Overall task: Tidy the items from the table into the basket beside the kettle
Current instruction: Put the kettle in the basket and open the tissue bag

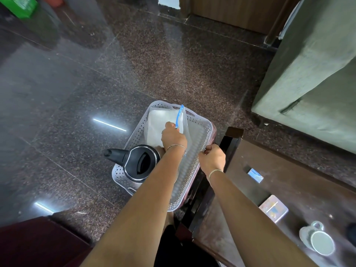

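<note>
A white perforated basket (200,130) sits low beside the dark table, with a black kettle (137,162) at its near left end. My left hand (172,135) pinches the blue zip edge of a clear plastic bag (183,120), which stands upright inside the basket. A white folded item (159,120) lies in the basket's far end. My right hand (212,158) grips the basket's right rim. On the table to the right lie a small blue card (255,175), a pale flat box (273,209) and a white cup on a saucer (319,241).
The dark wooden table (289,189) fills the lower right. A grey-green sofa (317,83) stands at the right. Polished dark stone floor (96,83) spreads to the left and beyond. A green bag (19,6) sits at the far top left.
</note>
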